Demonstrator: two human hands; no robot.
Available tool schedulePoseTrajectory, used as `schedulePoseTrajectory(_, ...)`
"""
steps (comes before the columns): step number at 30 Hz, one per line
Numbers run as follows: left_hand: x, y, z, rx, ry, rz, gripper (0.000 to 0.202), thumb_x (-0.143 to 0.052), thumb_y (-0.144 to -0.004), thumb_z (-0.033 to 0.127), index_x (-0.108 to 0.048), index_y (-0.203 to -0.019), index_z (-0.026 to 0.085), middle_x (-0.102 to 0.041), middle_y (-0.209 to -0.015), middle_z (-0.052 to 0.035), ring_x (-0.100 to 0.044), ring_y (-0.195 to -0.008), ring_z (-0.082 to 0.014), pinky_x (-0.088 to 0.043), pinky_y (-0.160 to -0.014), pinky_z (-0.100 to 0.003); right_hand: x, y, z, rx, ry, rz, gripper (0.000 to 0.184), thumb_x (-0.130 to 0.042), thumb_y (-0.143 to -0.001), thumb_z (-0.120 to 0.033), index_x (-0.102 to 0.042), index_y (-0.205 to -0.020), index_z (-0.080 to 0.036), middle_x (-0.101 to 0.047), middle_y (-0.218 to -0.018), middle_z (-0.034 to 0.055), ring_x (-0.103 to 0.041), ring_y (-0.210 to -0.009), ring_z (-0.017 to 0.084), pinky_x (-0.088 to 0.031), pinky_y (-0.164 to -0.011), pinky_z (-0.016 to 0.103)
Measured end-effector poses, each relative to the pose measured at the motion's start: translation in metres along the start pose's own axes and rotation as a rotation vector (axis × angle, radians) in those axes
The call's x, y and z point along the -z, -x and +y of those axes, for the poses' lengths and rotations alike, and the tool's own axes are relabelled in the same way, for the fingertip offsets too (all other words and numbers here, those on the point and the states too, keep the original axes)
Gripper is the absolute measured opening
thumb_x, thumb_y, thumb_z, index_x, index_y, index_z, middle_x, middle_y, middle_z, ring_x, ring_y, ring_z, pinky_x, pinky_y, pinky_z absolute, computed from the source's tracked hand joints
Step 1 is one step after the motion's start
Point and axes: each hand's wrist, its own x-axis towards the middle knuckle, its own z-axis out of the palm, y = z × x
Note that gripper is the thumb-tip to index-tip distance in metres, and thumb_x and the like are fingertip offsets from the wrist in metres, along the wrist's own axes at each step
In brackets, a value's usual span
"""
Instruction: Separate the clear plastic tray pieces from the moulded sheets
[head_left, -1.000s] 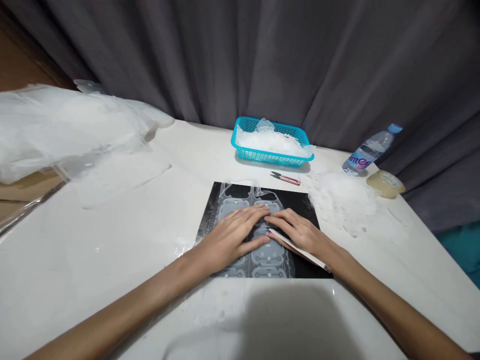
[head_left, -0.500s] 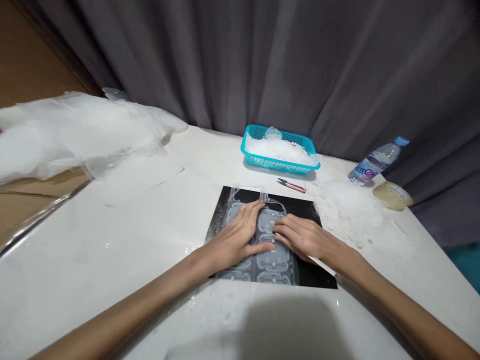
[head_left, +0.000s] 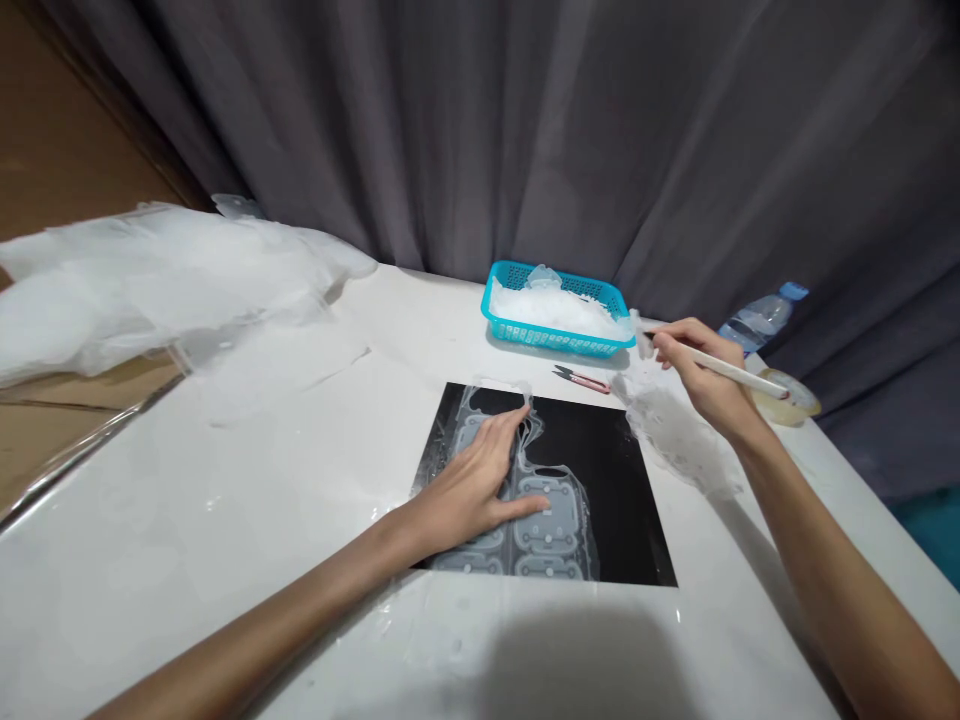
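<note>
My left hand (head_left: 480, 475) lies with its fingers stretched over a translucent moulded plastic sheet (head_left: 551, 520), which has rounded panels and rests on a black mat (head_left: 615, 500). My right hand (head_left: 705, 375) is raised beside the right end of the turquoise basket (head_left: 562, 343). Its fingers are closed on a slender white pen-shaped tool (head_left: 742, 374). A small translucent plastic piece (head_left: 643, 340) shows at the fingertips, by the tool's dark end. Inside the basket lies a heap of whitish translucent pieces (head_left: 551, 302).
Pink-handled thread snips (head_left: 581, 380) lie between basket and mat. Plastic scraps (head_left: 675, 435) spread under my right forearm. Behind that hand are a water bottle (head_left: 765, 318) and a tape roll (head_left: 795, 400). A pile of translucent sheets (head_left: 165, 280) covers the left, above cardboard (head_left: 75, 410).
My right hand has moved from the sheet up and right to the basket's end. A panel at the sheet's upper right is gone, baring black mat. My left hand has stayed put.
</note>
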Motion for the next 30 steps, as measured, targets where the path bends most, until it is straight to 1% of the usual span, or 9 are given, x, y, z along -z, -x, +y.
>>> schedulePoseTrajectory(3,0.001,0.000,0.000,-0.009,0.228,0.130,0.108,-0.082,-0.084,0.057,-0.016,-0.166,0.030,-0.028,-0.171,-0.0172,-0.034,-0.156,-0.0360,-0.037,-0.124,-0.057,-0.001,0.012,-0.031,-0.059,-0.199,-0.372,0.025,-0.066,-0.097,-0.042,-0.075,-0.091,-0.019,-0.070,-0.086,0.0045,-0.064,-0.074,0.018,-0.051,-0.067,0.031)
schedulePoseTrajectory(5,0.004,0.000,0.003,-0.002,0.426,0.152,0.111,-0.090,-0.077,0.049,-0.023,-0.165,0.031,-0.038,-0.167,-0.0158,-0.041,-0.152,-0.0344,-0.041,-0.122,-0.054,-0.010,0.020,-0.050,-0.072,-0.306,-0.613,0.024,-0.066,-0.099,-0.040,-0.077,-0.096,-0.019,-0.071,-0.083,0.0038,-0.065,-0.072,0.017,-0.052,-0.069,0.030)
schedulePoseTrajectory(8,0.008,0.000,0.011,0.072,0.701,0.021,0.066,-0.084,-0.085,0.043,-0.059,-0.143,0.022,-0.071,-0.133,-0.0133,-0.069,-0.122,-0.0298,-0.055,-0.107,-0.047,-0.027,0.027,-0.067,-0.115,-0.414,-0.791,0.025,-0.067,-0.099,-0.040,-0.079,-0.103,-0.018,-0.069,-0.073,0.0017,-0.065,-0.070,0.016,-0.051,-0.068,0.029)
schedulePoseTrajectory(10,0.010,0.001,0.016,0.125,0.820,-0.062,0.034,-0.075,-0.095,0.042,-0.074,-0.117,0.016,-0.080,-0.108,-0.0102,-0.076,-0.100,-0.0251,-0.061,-0.093,-0.041,-0.035,0.029,-0.068,-0.184,-0.508,-0.815,0.028,-0.069,-0.098,-0.041,-0.079,-0.107,-0.017,-0.068,-0.070,0.0003,-0.064,-0.065,0.015,-0.050,-0.062,0.027)
schedulePoseTrajectory(12,0.011,0.002,0.020,0.160,0.905,-0.083,0.028,-0.072,-0.097,0.040,-0.077,-0.108,0.015,-0.081,-0.102,-0.0093,-0.078,-0.092,-0.0231,-0.064,-0.086,-0.037,-0.038,0.029,-0.062,-0.258,-0.624,-0.798,0.031,-0.072,-0.095,-0.041,-0.077,-0.114,-0.017,-0.066,-0.071,-0.0011,-0.063,-0.062,0.013,-0.052,-0.059,0.026)
schedulePoseTrajectory(17,0.016,0.003,0.025,0.214,1.019,-0.078,0.033,-0.070,-0.099,0.040,-0.077,-0.120,0.015,-0.082,-0.112,-0.0119,-0.078,-0.105,-0.0269,-0.065,-0.091,-0.040,-0.031,0.029,-0.045,-0.285,-0.700,-0.630,0.040,-0.075,-0.092,-0.041,-0.072,-0.127,-0.021,-0.061,-0.073,-0.0038,-0.057,-0.057,0.011,-0.052,-0.054,0.026)
schedulePoseTrajectory(20,0.018,0.003,0.026,0.218,1.037,-0.085,0.034,-0.066,-0.101,0.042,-0.077,-0.122,0.017,-0.081,-0.116,-0.0119,-0.078,-0.107,-0.0273,-0.064,-0.094,-0.042,-0.029,0.031,-0.046,-0.189,-0.508,-0.624,0.028,-0.066,-0.099,-0.041,-0.078,-0.116,-0.022,-0.063,-0.075,-0.0012,-0.059,-0.063,0.013,-0.052,-0.064,0.029)
schedulePoseTrajectory(24,0.018,0.003,0.028,0.220,1.078,-0.084,0.033,-0.066,-0.102,0.041,-0.078,-0.122,0.018,-0.080,-0.117,-0.0109,-0.078,-0.105,-0.0269,-0.063,-0.100,-0.046,-0.036,0.036,-0.057,-0.069,-0.268,-0.643,0.031,-0.055,-0.106,-0.039,-0.080,-0.106,-0.022,-0.069,-0.083,0.0021,-0.063,-0.078,0.016,-0.050,-0.076,0.030)
schedulePoseTrajectory(30,0.016,0.004,0.029,0.216,1.105,-0.096,0.035,-0.063,-0.103,0.042,-0.078,-0.124,0.017,-0.080,-0.117,-0.0122,-0.077,-0.108,-0.0287,-0.062,-0.100,-0.048,-0.045,0.042,-0.067,-0.107,-0.298,-0.630,0.022,-0.068,-0.098,-0.038,-0.076,-0.087,-0.020,-0.072,-0.087,0.0020,-0.064,-0.081,0.017,-0.050,-0.075,0.028)
